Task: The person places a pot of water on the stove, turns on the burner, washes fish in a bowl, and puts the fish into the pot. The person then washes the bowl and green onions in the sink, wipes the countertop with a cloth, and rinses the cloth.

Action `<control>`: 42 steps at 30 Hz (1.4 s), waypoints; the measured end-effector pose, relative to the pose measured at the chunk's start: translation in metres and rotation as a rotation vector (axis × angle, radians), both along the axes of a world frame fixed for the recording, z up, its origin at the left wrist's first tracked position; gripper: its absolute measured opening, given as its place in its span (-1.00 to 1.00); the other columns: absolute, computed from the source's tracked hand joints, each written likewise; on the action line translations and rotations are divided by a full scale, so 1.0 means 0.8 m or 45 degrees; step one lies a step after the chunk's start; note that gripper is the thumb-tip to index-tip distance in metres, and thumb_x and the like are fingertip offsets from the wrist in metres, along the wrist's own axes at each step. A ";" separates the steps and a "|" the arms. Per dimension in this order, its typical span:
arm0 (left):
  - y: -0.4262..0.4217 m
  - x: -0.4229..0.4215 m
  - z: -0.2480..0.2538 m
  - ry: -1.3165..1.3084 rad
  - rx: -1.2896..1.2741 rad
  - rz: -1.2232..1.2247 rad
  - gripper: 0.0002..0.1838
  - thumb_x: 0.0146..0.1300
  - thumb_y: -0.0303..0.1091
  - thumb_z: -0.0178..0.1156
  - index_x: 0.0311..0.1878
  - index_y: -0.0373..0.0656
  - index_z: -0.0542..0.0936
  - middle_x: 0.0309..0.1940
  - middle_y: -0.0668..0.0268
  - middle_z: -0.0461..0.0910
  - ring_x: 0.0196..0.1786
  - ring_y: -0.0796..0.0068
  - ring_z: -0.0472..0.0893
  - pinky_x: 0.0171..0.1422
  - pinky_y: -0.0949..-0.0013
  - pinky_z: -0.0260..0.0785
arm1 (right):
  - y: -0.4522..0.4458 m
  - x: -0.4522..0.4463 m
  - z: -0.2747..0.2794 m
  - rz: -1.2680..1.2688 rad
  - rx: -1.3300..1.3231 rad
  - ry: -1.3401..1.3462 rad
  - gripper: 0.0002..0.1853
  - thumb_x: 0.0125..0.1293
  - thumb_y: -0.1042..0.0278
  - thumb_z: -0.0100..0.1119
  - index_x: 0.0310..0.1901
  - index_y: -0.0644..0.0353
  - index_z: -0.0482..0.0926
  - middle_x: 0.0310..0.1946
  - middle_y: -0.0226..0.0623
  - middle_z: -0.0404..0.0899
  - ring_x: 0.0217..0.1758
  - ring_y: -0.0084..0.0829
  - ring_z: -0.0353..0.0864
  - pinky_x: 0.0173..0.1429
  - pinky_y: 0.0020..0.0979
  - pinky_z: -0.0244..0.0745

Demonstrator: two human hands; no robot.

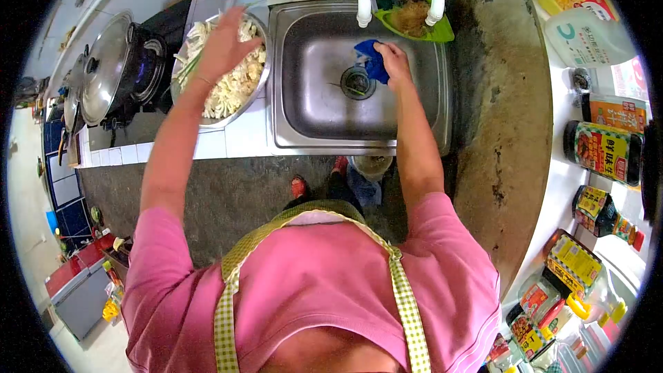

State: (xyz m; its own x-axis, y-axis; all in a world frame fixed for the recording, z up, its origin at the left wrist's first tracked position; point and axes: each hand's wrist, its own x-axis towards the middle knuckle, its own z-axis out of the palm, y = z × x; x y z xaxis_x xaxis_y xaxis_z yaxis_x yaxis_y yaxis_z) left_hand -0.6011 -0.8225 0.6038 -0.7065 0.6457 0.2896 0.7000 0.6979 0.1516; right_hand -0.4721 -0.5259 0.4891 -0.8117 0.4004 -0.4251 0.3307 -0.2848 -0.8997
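Note:
My left hand (224, 48) is over a large metal bowl (265, 72) heaped with pale cauliflower pieces (235, 93). Its thumb stands apart from the fingers, and I see nothing held in it. Some green stalks (185, 72) lie at the bowl's left side. Over the stainless steel sink (304, 107), my right hand (394, 63) grips a bunched blue cloth (373, 60). The cloth hangs near the drain strainer (358, 83), partly hiding its upper edge.
Two white taps (366, 0) rise behind the sink, beside a green tray (445, 30) holding a brown scrubber (411, 18). Left of the bowl, a lidded pot (109, 69) sits by the stove burner (148, 65). Sauce bottles (604, 152) line the right-hand shelf.

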 end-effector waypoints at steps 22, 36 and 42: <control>0.048 0.218 -0.146 -1.495 0.429 0.493 -0.76 -0.15 -0.49 0.12 -0.30 -0.17 0.45 -0.47 0.30 0.48 -0.36 0.50 0.47 -0.24 0.46 0.32 | -0.045 0.025 -0.136 0.112 0.770 0.080 -0.74 0.07 0.17 0.05 -0.32 0.16 0.56 -0.36 -0.17 0.55 -0.26 -0.29 0.55 -0.12 -0.38 0.40; 0.065 0.201 -0.132 -1.350 0.542 0.422 -0.73 -0.16 -0.48 0.16 -0.28 -0.19 0.47 -0.40 0.25 0.51 -0.30 0.44 0.49 -0.18 0.45 0.32 | -0.033 -0.025 0.039 -0.158 0.235 0.328 -0.81 0.13 0.44 -0.01 -0.21 0.28 0.45 -0.39 -0.34 0.50 -0.46 -0.60 0.44 -0.24 -0.57 0.33; 0.109 0.159 -0.111 -1.246 0.579 0.402 -0.70 -0.18 -0.41 0.22 -0.27 -0.21 0.50 -0.36 0.23 0.53 -0.25 0.39 0.51 -0.11 0.43 0.30 | -0.057 -0.007 0.147 -0.264 0.686 0.908 -0.77 0.15 0.36 -0.02 -0.15 0.22 0.45 -0.58 -0.57 0.34 -0.59 -0.75 0.25 -0.56 -0.70 0.16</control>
